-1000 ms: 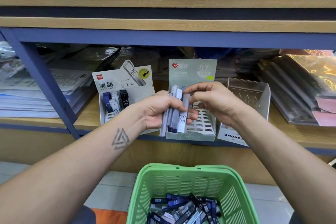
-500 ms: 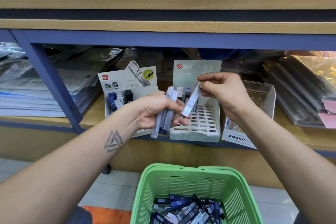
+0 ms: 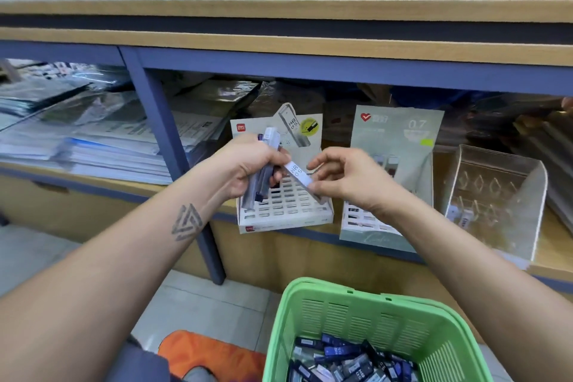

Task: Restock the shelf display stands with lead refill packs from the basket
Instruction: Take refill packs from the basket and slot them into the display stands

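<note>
My left hand [image 3: 245, 169] is gripping spare packs while my right hand [image 3: 341, 178] is pinching a slim white HB lead pack [image 3: 299, 175], aligning it squarely over a slot of the white gridded display stand [image 3: 288, 206].

Bright and even, lit from above, with soft shadow only under the shelf board [image 3: 310, 40]. Blurred by motion at the left side, strongly on the stacked papers [image 3: 77, 146]. Bent at the edges by wide-angle distortion. Some glare on plastic wrapping [image 3: 217, 93], upper middle.

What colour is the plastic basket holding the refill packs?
Green plastic basket, slotted walls; head view.
</note>
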`<move>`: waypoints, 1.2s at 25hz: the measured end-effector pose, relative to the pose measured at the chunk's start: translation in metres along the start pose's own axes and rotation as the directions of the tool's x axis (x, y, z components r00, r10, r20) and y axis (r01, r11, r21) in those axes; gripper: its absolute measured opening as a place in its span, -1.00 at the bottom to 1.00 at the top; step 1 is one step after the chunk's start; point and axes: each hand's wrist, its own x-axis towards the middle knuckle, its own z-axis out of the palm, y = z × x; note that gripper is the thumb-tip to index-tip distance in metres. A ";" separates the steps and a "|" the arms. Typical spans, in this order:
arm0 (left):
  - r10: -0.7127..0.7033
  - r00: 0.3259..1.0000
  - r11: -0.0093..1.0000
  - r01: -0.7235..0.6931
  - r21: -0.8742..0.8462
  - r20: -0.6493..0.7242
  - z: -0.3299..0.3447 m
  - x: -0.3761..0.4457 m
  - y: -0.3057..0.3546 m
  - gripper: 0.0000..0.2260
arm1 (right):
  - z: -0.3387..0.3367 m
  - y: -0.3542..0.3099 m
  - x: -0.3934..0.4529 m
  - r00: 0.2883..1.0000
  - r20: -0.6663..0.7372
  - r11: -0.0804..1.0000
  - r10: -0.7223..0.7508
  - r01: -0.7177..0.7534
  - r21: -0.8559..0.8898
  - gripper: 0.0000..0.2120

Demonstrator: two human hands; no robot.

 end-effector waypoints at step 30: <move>-0.208 0.943 0.974 0.178 -0.137 -0.258 -0.062 -0.014 -0.017 -0.95 | 0.098 0.018 0.060 0.927 -0.181 0.929 -0.328 0.282 -0.241 -0.87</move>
